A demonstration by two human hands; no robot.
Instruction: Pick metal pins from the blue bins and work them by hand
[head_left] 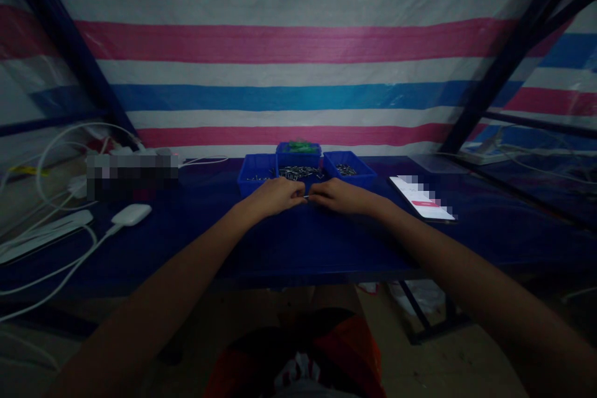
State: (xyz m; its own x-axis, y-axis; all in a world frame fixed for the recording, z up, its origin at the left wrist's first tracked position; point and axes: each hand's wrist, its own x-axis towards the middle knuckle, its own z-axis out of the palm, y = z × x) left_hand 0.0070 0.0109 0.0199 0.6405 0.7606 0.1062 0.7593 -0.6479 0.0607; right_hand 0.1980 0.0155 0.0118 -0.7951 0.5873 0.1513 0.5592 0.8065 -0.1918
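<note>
One small metal piece is showing just in front of the middle blue bin: the left hand is pinching one end narrowly, the right hand the other. It's looking light, stiff, probably slippery; fingertips at the ends are likely suiting it best.

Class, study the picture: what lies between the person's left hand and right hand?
In the head view, a small shiny piece spans the narrow gap between the left hand and the right hand; it is too small to identify.
</note>
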